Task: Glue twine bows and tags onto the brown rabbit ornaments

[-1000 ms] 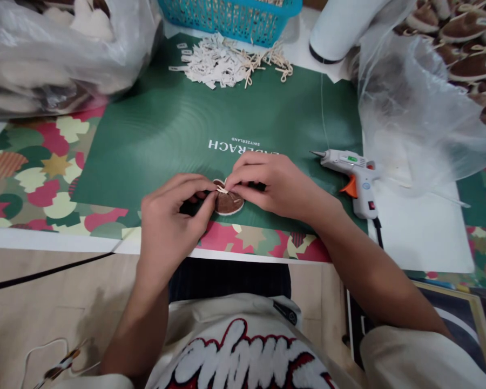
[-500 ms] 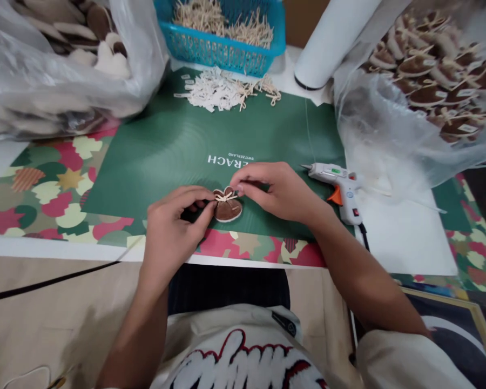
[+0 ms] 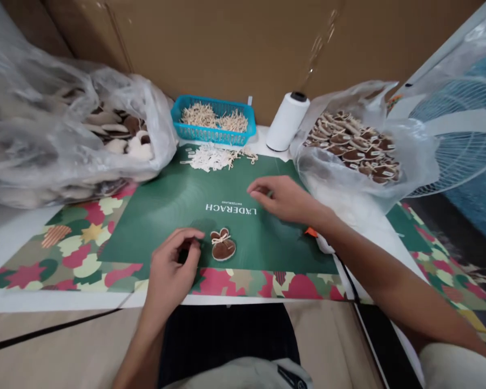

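Note:
A small brown bunny-head piece (image 3: 223, 247) with white edging and a cream bow across the base of its ears lies flat on the green sheet (image 3: 154, 216). Just left of it, my left hand (image 3: 176, 265) has thumb and forefinger curved apart, holding nothing and not touching the piece. My right hand (image 3: 283, 201) hovers over the sheet beside the white lettering, fingers loosely bent and no object visible in them. Farther back are a pile of white labels (image 3: 208, 157) and a few loose cream bows (image 3: 251, 157).
Behind the labels stands a blue basket (image 3: 214, 139) of cream bows, with a white thread cone (image 3: 287, 121) beside it. Plastic bags of pieces stand left (image 3: 162, 135) and right (image 3: 319, 173). My right forearm partly hides a glue gun (image 3: 324, 244). A fan (image 3: 461, 124) is at far right.
Both hands have let go of the bunny piece, which stays on the sheet. My right hand has moved away from it, up and right. The view has tilted up, showing the cardboard and fan.

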### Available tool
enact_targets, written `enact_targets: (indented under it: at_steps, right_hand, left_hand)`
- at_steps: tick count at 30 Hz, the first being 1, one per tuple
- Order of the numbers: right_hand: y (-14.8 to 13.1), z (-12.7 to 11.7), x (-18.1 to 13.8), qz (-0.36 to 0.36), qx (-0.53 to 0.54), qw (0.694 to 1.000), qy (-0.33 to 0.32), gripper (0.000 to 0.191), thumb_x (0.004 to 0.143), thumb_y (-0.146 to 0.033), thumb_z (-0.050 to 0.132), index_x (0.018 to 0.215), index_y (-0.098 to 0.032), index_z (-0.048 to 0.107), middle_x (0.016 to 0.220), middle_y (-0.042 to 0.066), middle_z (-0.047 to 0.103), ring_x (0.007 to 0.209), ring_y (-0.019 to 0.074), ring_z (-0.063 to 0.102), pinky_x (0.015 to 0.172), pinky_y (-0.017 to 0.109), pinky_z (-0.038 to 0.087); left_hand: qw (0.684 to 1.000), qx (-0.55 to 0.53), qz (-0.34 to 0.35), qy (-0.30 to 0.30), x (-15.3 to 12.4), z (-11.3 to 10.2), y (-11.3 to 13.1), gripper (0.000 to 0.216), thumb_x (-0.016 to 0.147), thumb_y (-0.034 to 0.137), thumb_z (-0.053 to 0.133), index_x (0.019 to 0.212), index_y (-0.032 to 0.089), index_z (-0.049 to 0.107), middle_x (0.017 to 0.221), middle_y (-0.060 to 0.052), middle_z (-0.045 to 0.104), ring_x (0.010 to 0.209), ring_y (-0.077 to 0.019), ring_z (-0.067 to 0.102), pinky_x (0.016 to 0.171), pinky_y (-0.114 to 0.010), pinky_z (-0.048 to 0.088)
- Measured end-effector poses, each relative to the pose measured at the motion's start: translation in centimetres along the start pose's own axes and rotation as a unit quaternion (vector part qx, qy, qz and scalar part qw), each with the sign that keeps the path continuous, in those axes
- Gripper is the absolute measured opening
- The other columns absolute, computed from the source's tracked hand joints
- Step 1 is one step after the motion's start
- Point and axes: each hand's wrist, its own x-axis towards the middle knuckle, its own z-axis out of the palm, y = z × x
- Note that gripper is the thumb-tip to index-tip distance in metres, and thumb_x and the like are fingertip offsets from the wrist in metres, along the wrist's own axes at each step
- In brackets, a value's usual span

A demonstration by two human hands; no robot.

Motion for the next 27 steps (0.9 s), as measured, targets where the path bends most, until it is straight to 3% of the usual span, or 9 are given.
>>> enact_targets:
  at_steps: [3,6,9,12,15,20,23,27]
  right_hand:
    - [2.3,3.0,5.9,-0.025,-0.066,0.997,-0.036,0.028,0.096,-0.014,0.059,0.119,-0.007,0.073,0.121,0.017,0.074,0.091,0.0196,0.068,0.094,0.036,0.051]
    - [2.9,5.1,11.2,-0.045,-0.079,0.995,-0.027,0.039,0.101,-0.022,0.060,0.136,-0.006,0.066,0.135,0.020,0.066,0.099,0.0202,0.065,0.099,0.035,0.048]
    - [2.2,6.6,14.2,-0.071,-0.086,0.993,-0.032,0.034,0.102,-0.029,0.066,0.130,-0.012,0.072,0.134,0.016,0.068,0.112,0.0232,0.063,0.099,0.033,0.046]
    - [1.4,7.6,15.1,-0.085,-0.096,0.991,-0.032,0.021,0.104,-0.027,0.063,0.114,-0.016,0.078,0.124,0.013,0.073,0.113,0.0249,0.064,0.096,0.034,0.045]
    - [1.1,8.0,14.8,-0.088,-0.098,0.991,-0.016,0.020,0.104,-0.023,0.061,0.105,-0.016,0.080,0.117,0.012,0.076,0.107,0.0241,0.065,0.091,0.034,0.045]
    - [0.7,7.1,12.7,-0.076,-0.073,0.994,0.037,0.024,0.106,-0.026,0.059,0.109,-0.016,0.080,0.112,0.011,0.079,0.096,0.0193,0.068,0.089,0.031,0.048]
    - [-0.2,6.8,8.8,-0.136,-0.032,0.988,0.067,0.027,0.108,-0.031,0.057,0.110,-0.019,0.081,0.107,0.007,0.083,0.091,0.0171,0.073,0.088,0.029,0.053]
    - [-2.7,7.2,0.2,-0.258,0.020,0.959,0.118,0.020,0.105,-0.027,0.063,0.104,-0.023,0.082,0.100,0.005,0.086,0.092,0.0174,0.081,0.084,0.028,0.061]
  left_hand:
    - [1.000,0.004,0.004,-0.005,0.0,-0.2,0.0,0.016,0.099,0.032,0.062,0.097,0.022,0.074,0.097,-0.004,0.073,0.085,-0.0176,0.068,0.074,-0.029,0.051]
    - [1.000,0.011,0.005,0.003,-0.1,-0.3,0.0,0.017,0.099,0.034,0.063,0.095,0.022,0.074,0.093,-0.003,0.073,0.078,-0.0165,0.065,0.070,-0.028,0.050]
    - [1.000,0.012,0.014,0.013,-0.2,-0.2,0.1,0.017,0.099,0.035,0.063,0.094,0.023,0.074,0.091,-0.003,0.072,0.076,-0.0164,0.064,0.069,-0.028,0.050]
    - [1.000,0.007,0.019,0.012,-0.2,-0.2,0.3,0.018,0.099,0.034,0.063,0.093,0.022,0.074,0.090,-0.003,0.073,0.074,-0.0160,0.063,0.067,-0.027,0.049]
    - [1.000,0.003,0.014,0.000,-0.1,-0.2,0.7,0.019,0.099,0.034,0.062,0.092,0.022,0.074,0.089,-0.003,0.073,0.068,-0.0146,0.060,0.066,-0.027,0.048]
    - [1.000,-0.012,0.010,0.000,0.0,-0.2,0.7,0.020,0.099,0.036,0.063,0.091,0.022,0.075,0.089,-0.004,0.074,0.073,-0.0162,0.064,0.066,-0.028,0.050]
    - [1.000,-0.023,-0.001,0.018,-0.1,-0.2,0.5,0.020,0.099,0.037,0.065,0.093,0.022,0.076,0.091,-0.004,0.075,0.078,-0.0168,0.067,0.069,-0.028,0.052]
    - [0.997,-0.064,0.007,0.030,-0.7,0.0,0.8,0.019,0.098,0.039,0.069,0.101,0.023,0.079,0.094,-0.005,0.077,0.081,-0.0168,0.069,0.075,-0.029,0.057]
